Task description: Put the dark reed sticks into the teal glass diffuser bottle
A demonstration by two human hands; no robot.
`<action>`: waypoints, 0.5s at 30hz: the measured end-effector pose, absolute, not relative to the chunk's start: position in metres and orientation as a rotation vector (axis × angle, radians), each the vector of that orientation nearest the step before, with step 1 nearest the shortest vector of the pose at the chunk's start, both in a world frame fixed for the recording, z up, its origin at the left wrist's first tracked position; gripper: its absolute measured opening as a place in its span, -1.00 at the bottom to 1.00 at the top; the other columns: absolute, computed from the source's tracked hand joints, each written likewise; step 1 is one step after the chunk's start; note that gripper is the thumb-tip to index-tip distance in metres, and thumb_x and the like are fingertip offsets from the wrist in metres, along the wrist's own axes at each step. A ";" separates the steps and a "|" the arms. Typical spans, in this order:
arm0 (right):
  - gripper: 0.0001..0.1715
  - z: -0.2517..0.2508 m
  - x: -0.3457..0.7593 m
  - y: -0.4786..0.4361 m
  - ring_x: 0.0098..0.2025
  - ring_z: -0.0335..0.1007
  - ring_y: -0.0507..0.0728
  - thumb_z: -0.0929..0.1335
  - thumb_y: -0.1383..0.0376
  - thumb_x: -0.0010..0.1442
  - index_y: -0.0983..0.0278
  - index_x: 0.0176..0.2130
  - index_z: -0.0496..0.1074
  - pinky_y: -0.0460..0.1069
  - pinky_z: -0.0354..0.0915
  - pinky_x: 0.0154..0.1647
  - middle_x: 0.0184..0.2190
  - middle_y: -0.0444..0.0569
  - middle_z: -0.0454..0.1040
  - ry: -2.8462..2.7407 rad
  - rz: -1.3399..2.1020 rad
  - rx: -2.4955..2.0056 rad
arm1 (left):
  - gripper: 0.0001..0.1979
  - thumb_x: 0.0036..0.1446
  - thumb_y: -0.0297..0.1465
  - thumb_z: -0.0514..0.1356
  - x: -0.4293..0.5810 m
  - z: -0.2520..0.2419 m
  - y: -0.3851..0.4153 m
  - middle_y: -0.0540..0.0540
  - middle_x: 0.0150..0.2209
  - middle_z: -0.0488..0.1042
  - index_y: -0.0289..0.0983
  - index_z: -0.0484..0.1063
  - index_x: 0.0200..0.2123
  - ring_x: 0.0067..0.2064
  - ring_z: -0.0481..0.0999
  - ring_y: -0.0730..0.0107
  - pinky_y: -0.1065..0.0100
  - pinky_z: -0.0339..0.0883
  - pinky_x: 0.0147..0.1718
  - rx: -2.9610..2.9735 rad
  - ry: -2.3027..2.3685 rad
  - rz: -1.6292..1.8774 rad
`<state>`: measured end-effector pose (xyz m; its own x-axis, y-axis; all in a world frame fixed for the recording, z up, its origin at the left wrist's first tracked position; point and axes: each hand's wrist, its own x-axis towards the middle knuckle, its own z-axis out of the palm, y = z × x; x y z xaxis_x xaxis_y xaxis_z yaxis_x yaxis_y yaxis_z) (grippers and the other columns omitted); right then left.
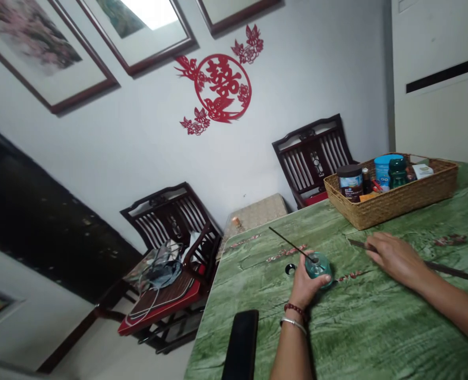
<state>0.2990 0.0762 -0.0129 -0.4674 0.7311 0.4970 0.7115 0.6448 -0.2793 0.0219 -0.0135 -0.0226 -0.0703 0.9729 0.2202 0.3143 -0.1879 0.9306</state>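
Observation:
My left hand is wrapped round a squat teal glass bottle standing on the green table. One thin dark stick rises from the bottle's neck, leaning to the left. Beside the hand, a small black ring-shaped cap lies on the tabletop. To the right, my right hand rests low over a bundle of dark thin sticks, its fingers closed on them near their left end. How many sticks are in the bundle I cannot tell.
A black phone lies near the table's left edge. At the back right a wicker basket holds jars and small packages. Dark wooden chairs stand by the wall. Another chair's red seat bears bags and a cable.

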 end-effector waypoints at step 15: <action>-0.92 -0.034 0.320 0.093 -0.19 0.51 0.24 0.36 0.33 0.13 0.23 -0.31 0.48 0.00 0.10 -0.32 -0.27 0.03 0.56 -2.402 0.219 -1.556 | -0.18 -0.24 -0.20 0.47 0.021 -0.023 -0.013 -0.13 -0.04 0.46 -0.20 0.23 0.10 -0.04 0.47 0.20 0.23 0.29 0.02 1.515 1.399 1.275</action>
<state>0.3200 0.0933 -0.0338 -0.3865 0.9111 0.1429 0.8703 0.4116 -0.2704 0.0214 -0.0128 -0.0228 -0.0692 0.9778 0.1975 0.2870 -0.1701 0.9427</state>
